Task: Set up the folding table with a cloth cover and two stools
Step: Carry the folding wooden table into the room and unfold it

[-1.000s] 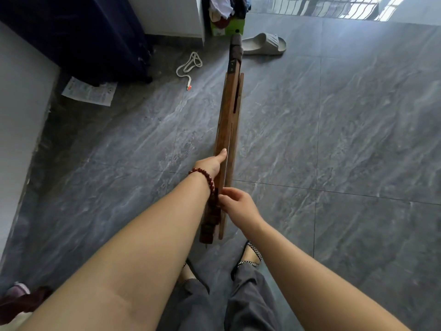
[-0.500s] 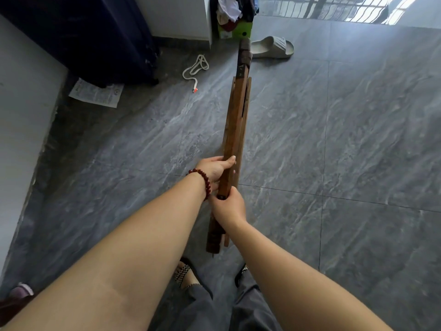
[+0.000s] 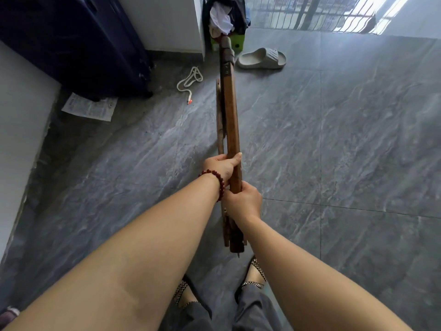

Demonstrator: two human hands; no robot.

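Early: left hand (image 3: 222, 164), right hand (image 3: 243, 203) just behind it, both clench folded brown wooden frame (image 3: 230, 115); unfolding, covering, seating all remain.

That was a home, plainly, a lived-in room. Grey stone-look tiles covered the floor (image 3: 346, 144), a lone slipper (image 3: 262, 59) lay on them, and clothes (image 3: 224, 15) were heaped on a green box (image 3: 239, 43) by the white wall (image 3: 164, 22). A dark suitcase (image 3: 78, 41) stood left, paper (image 3: 90, 107) and a white cord (image 3: 189, 80) near it. Window bars (image 3: 310, 13) let daylight in.
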